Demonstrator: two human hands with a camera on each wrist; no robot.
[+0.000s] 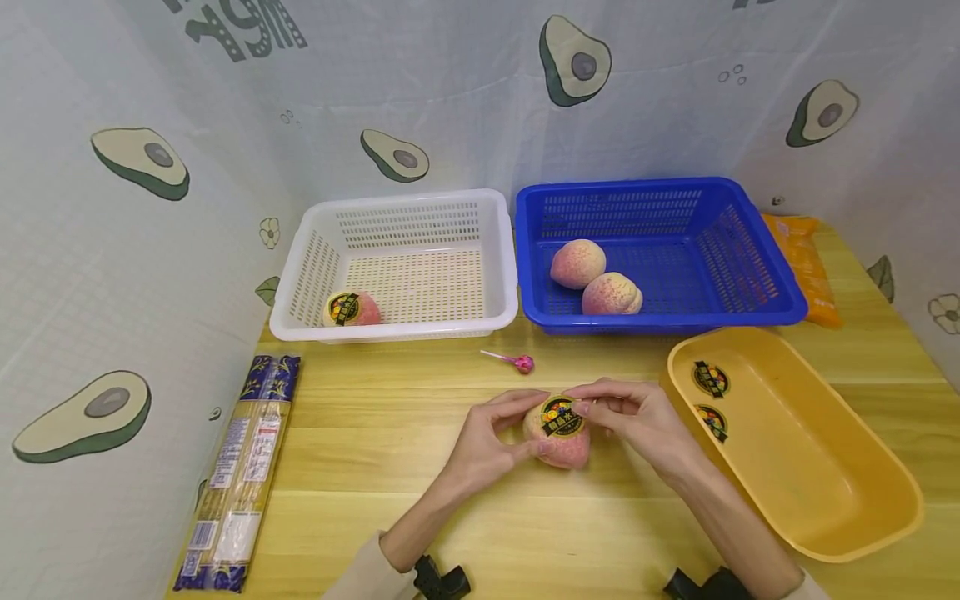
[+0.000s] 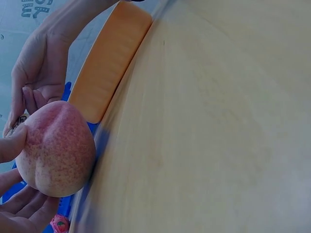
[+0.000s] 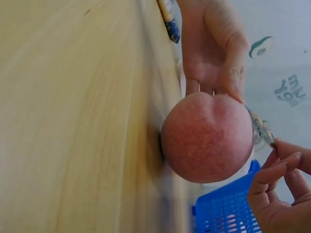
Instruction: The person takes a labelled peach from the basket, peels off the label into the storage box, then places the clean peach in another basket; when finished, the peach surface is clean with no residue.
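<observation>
A pink-and-cream peach is held between the thumb and fingers of my left hand, low over the table. On its upper face is a round black sticker with a fruit picture. My right hand pinches the sticker's right edge between thumb and fingertips. In the right wrist view, the sticker stands partly away from the peach on the pinched side. The left wrist view shows the peach's bare creased side, with the sticker mostly hidden behind it.
A white basket contains a stickered peach; a blue basket contains two plain peaches. Two stickers cling to a yellow bin at right. A lollipop, noodle packs and an orange packet lie around.
</observation>
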